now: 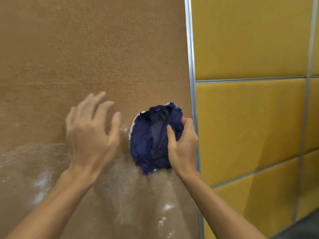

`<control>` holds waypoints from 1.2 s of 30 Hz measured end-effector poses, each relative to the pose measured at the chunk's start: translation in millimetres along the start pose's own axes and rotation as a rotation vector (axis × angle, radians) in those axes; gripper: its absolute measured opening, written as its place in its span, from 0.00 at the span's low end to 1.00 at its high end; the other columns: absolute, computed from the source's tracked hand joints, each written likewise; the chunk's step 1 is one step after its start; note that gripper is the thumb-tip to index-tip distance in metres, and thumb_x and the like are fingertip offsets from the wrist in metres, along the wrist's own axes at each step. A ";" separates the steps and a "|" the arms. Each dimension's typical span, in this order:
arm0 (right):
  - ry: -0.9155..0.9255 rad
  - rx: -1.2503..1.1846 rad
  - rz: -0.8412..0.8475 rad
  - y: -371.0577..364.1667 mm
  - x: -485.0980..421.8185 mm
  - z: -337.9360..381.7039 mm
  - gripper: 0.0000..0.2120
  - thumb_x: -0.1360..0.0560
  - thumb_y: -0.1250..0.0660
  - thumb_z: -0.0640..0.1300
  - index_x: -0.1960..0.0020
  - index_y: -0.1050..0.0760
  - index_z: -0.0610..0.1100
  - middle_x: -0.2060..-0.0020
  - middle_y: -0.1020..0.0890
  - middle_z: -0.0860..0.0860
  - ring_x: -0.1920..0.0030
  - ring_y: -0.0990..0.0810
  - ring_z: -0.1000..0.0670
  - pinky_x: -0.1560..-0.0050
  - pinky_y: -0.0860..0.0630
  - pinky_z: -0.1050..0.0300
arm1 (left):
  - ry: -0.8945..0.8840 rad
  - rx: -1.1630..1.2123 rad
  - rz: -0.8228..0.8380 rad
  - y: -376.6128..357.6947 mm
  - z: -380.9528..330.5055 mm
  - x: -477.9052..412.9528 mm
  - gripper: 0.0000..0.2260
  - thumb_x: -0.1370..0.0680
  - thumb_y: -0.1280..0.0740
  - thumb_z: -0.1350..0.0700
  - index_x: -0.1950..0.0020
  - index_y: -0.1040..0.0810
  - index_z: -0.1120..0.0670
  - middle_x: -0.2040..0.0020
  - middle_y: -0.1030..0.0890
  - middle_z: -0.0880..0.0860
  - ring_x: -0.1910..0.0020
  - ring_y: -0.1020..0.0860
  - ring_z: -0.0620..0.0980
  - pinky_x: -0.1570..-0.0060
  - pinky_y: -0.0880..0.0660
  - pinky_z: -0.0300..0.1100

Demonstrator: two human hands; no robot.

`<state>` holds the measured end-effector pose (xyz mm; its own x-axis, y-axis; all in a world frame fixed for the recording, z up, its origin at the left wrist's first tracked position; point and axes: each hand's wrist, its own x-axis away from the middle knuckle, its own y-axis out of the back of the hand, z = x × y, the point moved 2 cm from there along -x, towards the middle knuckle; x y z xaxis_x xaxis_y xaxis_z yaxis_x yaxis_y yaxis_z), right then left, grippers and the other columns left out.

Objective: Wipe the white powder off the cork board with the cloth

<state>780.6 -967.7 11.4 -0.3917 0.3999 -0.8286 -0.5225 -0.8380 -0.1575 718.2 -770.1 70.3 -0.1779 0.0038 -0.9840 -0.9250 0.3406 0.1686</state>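
Cloth (151,138): dark blue, crumpled into a wad, pressed against cork board (86,57) near its right metal edge. Right hand (183,147) grip curls around wad's right side; left hand (89,133) open, fingers spread, beside it. White powder (41,183) smears lie below.

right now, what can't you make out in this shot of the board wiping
Head view, the only one:
cork board: left, top and bottom edges cut off by the frame.
white powder: any under the cloth is hidden by it.
left hand: motion-blurred, so contact with the board is unclear.
right hand: most fingers hidden behind the cloth.
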 end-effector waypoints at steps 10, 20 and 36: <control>0.521 0.425 0.127 -46.2 41.1 -46.9 0.27 0.18 0.39 0.61 0.26 0.26 0.45 0.21 0.33 0.47 0.20 0.37 0.48 0.23 0.44 0.29 | -0.119 -0.295 -0.060 -23.7 71.2 18.8 0.24 0.13 0.47 0.50 0.17 0.42 0.50 0.17 0.39 0.50 0.17 0.46 0.51 0.29 0.39 0.73; 0.370 0.575 0.003 -35.1 6.6 -65.9 0.28 0.14 0.48 0.60 0.20 0.36 0.48 0.19 0.38 0.45 0.19 0.40 0.44 0.26 0.43 0.25 | -0.111 -0.330 -0.066 -31.8 84.9 20.5 0.25 0.13 0.47 0.50 0.16 0.45 0.47 0.16 0.42 0.49 0.16 0.46 0.54 0.27 0.39 0.72; 0.402 0.521 0.160 -53.2 66.6 -47.9 0.35 0.19 0.43 0.65 0.18 0.38 0.46 0.18 0.42 0.42 0.17 0.45 0.42 0.26 0.41 0.32 | -0.112 -0.357 -0.126 -30.0 74.5 24.5 0.22 0.12 0.45 0.50 0.18 0.37 0.50 0.18 0.37 0.50 0.18 0.41 0.54 0.22 0.48 0.64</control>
<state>818.6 -914.2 -61.2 -0.2351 0.0318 -0.9715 -0.8179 -0.5464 0.1800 766.6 -710.3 36.9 -0.0365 0.0921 -0.9951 -0.9993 -0.0039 0.0363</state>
